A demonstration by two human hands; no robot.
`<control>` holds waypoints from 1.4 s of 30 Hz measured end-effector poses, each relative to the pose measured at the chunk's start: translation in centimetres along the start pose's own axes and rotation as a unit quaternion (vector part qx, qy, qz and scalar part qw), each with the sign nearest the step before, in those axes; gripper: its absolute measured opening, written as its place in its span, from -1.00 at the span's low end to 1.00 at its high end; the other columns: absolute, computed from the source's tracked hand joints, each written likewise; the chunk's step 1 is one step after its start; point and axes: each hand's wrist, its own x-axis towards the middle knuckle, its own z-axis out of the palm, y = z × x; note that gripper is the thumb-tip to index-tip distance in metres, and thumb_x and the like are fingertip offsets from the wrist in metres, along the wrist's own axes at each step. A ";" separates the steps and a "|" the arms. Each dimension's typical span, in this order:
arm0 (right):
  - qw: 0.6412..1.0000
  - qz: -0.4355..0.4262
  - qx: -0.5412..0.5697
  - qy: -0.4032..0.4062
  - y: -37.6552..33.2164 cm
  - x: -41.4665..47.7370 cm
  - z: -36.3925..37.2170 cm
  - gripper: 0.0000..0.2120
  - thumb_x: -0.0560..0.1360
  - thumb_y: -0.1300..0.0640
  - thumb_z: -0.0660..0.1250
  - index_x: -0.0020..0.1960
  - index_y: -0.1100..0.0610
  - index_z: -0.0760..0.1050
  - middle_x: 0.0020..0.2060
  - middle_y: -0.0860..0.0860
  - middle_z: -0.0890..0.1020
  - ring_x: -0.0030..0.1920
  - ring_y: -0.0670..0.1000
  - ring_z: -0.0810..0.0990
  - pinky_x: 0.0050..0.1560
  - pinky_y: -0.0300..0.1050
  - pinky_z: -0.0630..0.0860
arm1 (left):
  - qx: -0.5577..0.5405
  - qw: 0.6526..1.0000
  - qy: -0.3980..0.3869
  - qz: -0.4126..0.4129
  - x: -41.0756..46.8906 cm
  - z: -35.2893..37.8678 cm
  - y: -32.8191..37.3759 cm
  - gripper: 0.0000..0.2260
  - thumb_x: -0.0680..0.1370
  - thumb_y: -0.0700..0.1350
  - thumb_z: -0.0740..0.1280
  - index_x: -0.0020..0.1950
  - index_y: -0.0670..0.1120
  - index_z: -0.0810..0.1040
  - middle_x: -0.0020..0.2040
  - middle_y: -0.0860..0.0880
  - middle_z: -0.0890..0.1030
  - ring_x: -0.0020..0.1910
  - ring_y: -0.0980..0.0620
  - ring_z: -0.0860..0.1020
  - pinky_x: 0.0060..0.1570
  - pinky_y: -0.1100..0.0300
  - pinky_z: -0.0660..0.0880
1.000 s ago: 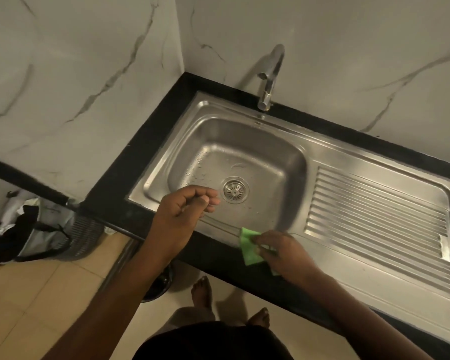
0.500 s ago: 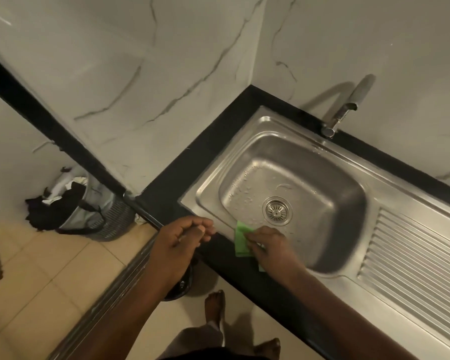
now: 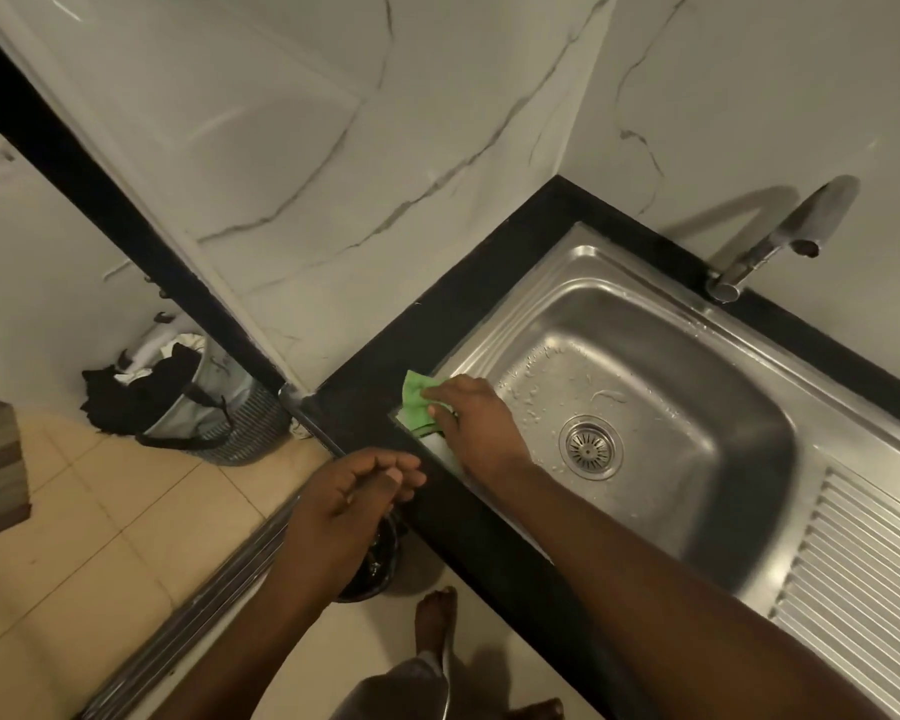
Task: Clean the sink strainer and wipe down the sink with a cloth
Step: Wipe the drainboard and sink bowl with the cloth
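Observation:
A stainless steel sink [image 3: 707, 407] sits in a black counter, its bowl wet with droplets. The round metal strainer [image 3: 588, 448] lies in the drain at the bowl's bottom. My right hand [image 3: 476, 426] presses a green cloth [image 3: 415, 405] flat on the sink's front-left rim corner, left of the strainer. My left hand [image 3: 357, 493] hangs just off the counter's front edge with its fingers curled loosely; nothing shows in it.
A chrome tap [image 3: 780, 241] stands at the sink's back edge. The ribbed drainboard [image 3: 863, 579] lies to the right. Marble walls meet at the corner. A bin with dark clothes [image 3: 188, 402] stands on the tiled floor at left. My bare feet are below.
My right hand has slid the green cloth leftward along the sink's front rim to its left corner. My view has swung left. The left hand stays curled near the counter's edge.

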 end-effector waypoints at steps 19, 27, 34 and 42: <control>0.998 0.052 0.012 -0.040 -0.3 0.6 -0.8 -0.80 0.58 0.10 0.37 0.19 0.00 0.62 0.10 0.05 0.64 0.10 0.09 0.60 0.15 -0.10 0.53 | -0.005 1.000 -0.005 0.001 3.7 2.7 2.5 -0.77 0.69 -0.36 0.24 0.16 -0.24 0.69 0.07 -0.18 0.76 0.03 -0.07 0.74 0.16 0.09 0.67; 0.996 -0.053 -0.061 -0.031 1.0 1.3 -0.9 -0.84 0.63 0.03 0.28 0.11 0.04 0.59 0.05 0.00 0.61 0.17 0.07 0.51 0.07 -0.04 0.58 | -0.030 0.999 0.017 0.024 3.5 6.4 4.9 -0.77 0.69 -0.38 0.21 0.17 -0.34 0.66 0.05 -0.26 0.75 0.03 -0.14 0.74 0.16 0.06 0.67; 0.996 0.019 -0.019 0.082 4.2 3.8 -1.4 -0.78 0.65 0.05 0.27 0.21 -0.04 0.63 0.10 -0.07 0.68 0.11 0.00 0.58 0.05 -0.07 0.59 | -0.070 0.997 0.017 -0.016 6.4 7.1 3.9 -0.79 0.69 -0.28 0.27 0.15 -0.27 0.70 0.02 -0.22 0.74 -0.02 0.05 0.76 0.09 0.15 0.67; 0.968 0.149 0.018 0.201 11.6 12.4 -9.1 -0.87 0.63 0.17 0.35 0.09 0.05 0.67 -0.09 -0.01 0.72 -0.18 -0.11 0.68 -0.04 -0.16 0.68 | -0.034 0.999 -0.030 -0.019 12.5 5.8 4.6 -0.81 0.62 -0.05 0.33 0.09 0.02 0.74 0.02 -0.01 0.78 0.05 -0.06 0.74 0.20 -0.18 0.65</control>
